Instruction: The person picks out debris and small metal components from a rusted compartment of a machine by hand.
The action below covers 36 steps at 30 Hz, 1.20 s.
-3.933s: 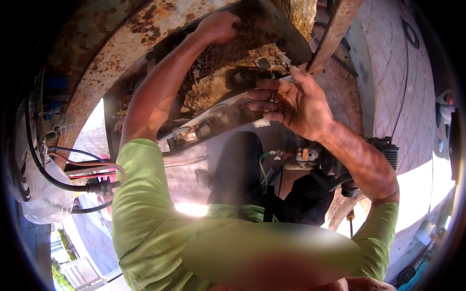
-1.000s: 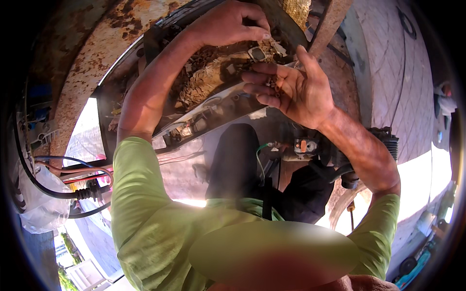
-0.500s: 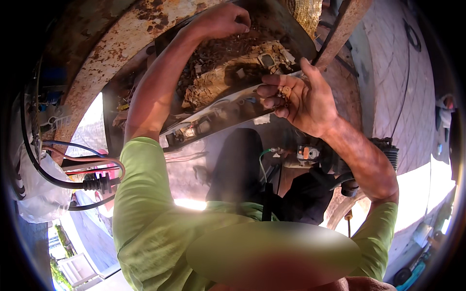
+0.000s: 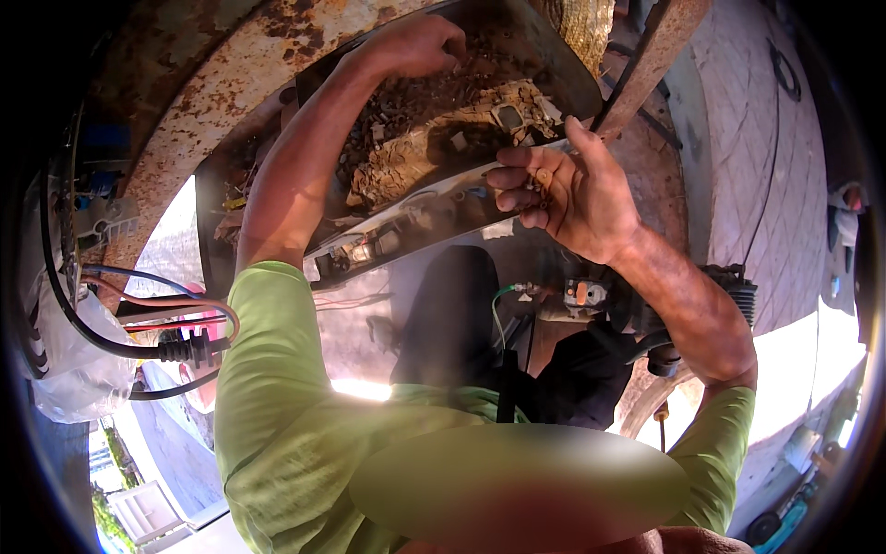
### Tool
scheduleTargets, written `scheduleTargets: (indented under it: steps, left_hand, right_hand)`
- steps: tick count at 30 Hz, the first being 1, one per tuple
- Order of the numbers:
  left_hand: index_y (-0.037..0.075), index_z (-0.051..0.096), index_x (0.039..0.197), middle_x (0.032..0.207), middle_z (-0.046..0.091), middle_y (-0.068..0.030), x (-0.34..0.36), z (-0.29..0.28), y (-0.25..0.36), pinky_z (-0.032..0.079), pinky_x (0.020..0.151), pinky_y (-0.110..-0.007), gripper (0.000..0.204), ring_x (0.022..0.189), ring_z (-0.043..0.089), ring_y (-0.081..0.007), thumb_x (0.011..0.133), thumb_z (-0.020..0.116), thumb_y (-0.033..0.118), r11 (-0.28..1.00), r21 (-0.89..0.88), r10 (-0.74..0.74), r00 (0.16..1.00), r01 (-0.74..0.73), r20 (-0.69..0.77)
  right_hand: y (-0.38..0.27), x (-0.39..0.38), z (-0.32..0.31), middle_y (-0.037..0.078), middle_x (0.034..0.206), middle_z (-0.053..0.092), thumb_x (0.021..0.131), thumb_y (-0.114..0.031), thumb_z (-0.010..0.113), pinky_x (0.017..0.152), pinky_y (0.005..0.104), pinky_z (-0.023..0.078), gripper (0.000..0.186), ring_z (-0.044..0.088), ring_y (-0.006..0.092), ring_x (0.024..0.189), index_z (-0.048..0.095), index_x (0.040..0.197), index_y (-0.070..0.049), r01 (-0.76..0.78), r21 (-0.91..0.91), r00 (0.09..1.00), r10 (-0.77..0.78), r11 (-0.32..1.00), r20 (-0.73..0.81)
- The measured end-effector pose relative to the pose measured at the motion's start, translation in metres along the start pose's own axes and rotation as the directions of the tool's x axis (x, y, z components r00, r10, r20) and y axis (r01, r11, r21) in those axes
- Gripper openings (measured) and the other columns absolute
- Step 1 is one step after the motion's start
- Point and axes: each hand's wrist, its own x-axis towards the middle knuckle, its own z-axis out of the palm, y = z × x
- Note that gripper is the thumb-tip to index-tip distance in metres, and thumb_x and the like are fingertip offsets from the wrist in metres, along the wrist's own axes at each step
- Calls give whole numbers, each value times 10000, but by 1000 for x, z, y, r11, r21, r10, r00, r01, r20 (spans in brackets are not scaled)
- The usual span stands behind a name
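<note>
Rust-mottled metal (image 4: 212,102) curves across the upper left, and a pale, lined surface (image 4: 752,138) extends along the right. My left hand (image 4: 420,48) reaches over the far part of a dark tray (image 4: 558,60), its fingers curled downward; their tips are partly hidden, so whether they pinch anything I cannot tell. My right hand (image 4: 581,194) is turned palm up near the tray's right side, loosely cupped and unclosed, with small brownish pieces (image 4: 543,179) lying against its half-bent fingers. Loose brown scraps (image 4: 406,115) fill the tray below my left hand; a flaky tan slab (image 4: 397,166) lies among them, between my two arms. Beside the slab, left of my right thumb, sits a squarish frame-like piece (image 4: 508,116). Nearer my body are a green lead (image 4: 498,309) and a machine (image 4: 586,294) with an orange part, partly covered by my right forearm. Cables (image 4: 198,286) and a clear plastic bag (image 4: 83,369) occupy the left. Individual scraps are too small to identify; a blurred oval (image 4: 517,480) masks the lower centre, and black corners cut off the surroundings.
</note>
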Motion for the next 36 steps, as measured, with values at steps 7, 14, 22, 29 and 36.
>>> scheduleTargets:
  steps: [7,14,22,29,36]
  left_hand:
    - [56,683,1109,1010,713,-139,0,9,12,518,861,-407,359,952,678,-293,777,696,192,990,135,-61,981,36,183]
    - [80,688,1113,963,715,-118,1,18,25,532,790,-408,294,892,686,-268,835,697,175,938,-288,224,972,-195,71]
    - [38,679,977,985,638,-101,2,-8,35,487,828,-353,160,953,598,-196,882,681,167,597,-792,10,988,-129,-153]
    - [47,687,986,957,660,-74,10,-1,-6,488,828,-338,185,922,608,-180,854,693,176,933,-352,88,996,-71,33]
    - [62,719,977,917,716,-115,1,2,0,517,781,-377,276,854,680,-243,747,725,214,998,-37,56,996,-53,71]
  right_hand:
    - [1,0,1,151,1106,653,968,-676,269,726,297,515,812,648,211,907,553,1261,26,6,-21,1000,-5,1000,12]
    - [2,1,0,148,1110,655,957,-692,282,721,296,509,824,648,210,905,555,1256,26,8,-32,1000,-7,999,22]
    - [1,0,3,155,1119,652,952,-698,287,720,297,506,830,648,211,897,554,1255,27,5,-52,1000,-4,999,11]
    - [3,0,4,163,1111,648,957,-689,285,706,293,511,832,647,221,902,546,1267,37,4,-61,1000,-5,998,-9]
    - [3,-1,3,170,1108,645,963,-682,278,707,291,509,840,642,224,914,533,1284,51,13,-78,1000,-12,997,10]
